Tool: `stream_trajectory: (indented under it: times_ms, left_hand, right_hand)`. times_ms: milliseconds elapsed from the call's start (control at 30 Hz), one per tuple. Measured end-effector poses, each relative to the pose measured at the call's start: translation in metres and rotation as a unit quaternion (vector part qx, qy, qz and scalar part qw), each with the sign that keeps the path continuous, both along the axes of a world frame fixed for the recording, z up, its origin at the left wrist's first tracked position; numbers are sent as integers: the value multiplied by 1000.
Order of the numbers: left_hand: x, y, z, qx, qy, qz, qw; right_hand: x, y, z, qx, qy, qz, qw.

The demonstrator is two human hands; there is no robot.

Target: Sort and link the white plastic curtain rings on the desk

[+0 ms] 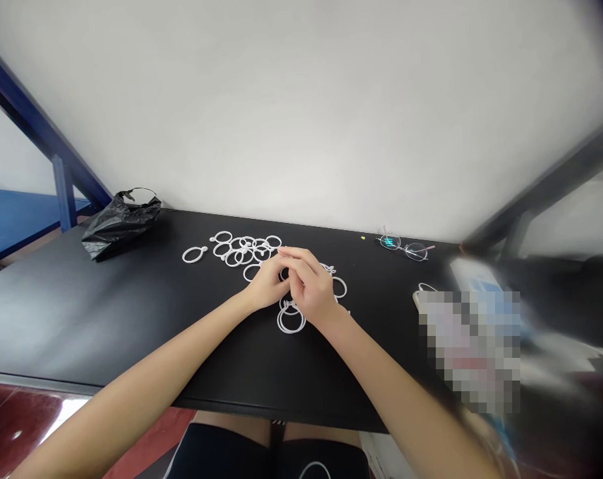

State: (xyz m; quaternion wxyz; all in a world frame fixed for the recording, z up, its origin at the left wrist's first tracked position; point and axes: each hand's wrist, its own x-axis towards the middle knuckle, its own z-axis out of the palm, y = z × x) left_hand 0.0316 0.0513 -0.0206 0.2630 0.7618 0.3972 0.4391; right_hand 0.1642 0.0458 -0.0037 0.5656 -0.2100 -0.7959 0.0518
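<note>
My left hand (272,283) and my right hand (311,283) meet over the middle of the black table, fingers bent and closed together. Part of a white ring shows between them; what exactly each hand grips is mostly hidden by the fingers. White rings with small knobs (241,251) lie in a loose group behind and left of my left hand. One white ring (195,255) rests apart, farther left. Just below my hands are a few overlapping rings (291,319), and more rings (339,287) show beside my right hand.
A black plastic bag (124,223) sits at the table's back left. Eyeglasses (404,246) lie near the wall at the back right. Blurred, pixelated items and a white cable (428,287) occupy the right side. The black table (132,299) meets a white wall.
</note>
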Motion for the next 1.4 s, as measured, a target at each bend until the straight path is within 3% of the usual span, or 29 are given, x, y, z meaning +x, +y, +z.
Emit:
stream_trajectory:
  times_ms: [1400]
  left_hand:
    - [-1, -1, -1, 41, 25, -8, 999]
  right_hand:
    - [-3, -2, 5, -72, -63, -55, 994]
